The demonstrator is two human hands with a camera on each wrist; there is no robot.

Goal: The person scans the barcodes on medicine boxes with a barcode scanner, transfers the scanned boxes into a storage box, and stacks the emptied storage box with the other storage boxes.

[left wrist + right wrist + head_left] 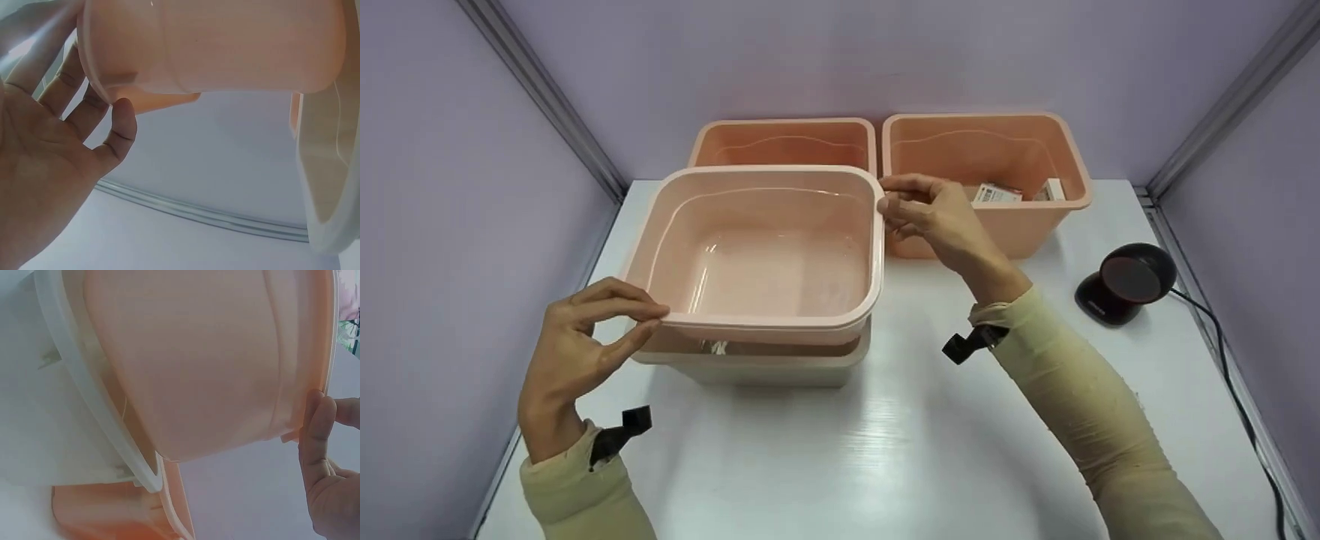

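Both hands hold an open-topped pale pink plastic bin (769, 322) by its rim, above a second, lighter bin (780, 373). In the head view my left hand (577, 345) pinches the near left corner, and my right hand (934, 217) pinches the far right side. From the left wrist, the left hand (50, 163) shows thumb and fingers at the rim of the raised bin (242, 45). In the right wrist view the right hand (332, 489) grips its lip, and the bottom of the bin (185, 371) overlaps the opening of the whitish lower bin (73, 360).
Two orange-pink bins stand by the back wall: a left one (787, 122), partly hidden, and a right one (986, 117) with small white boxes (997, 193) inside. A black round-headed device (1132, 277) with a cable (1222, 352) sits at the table's right side.
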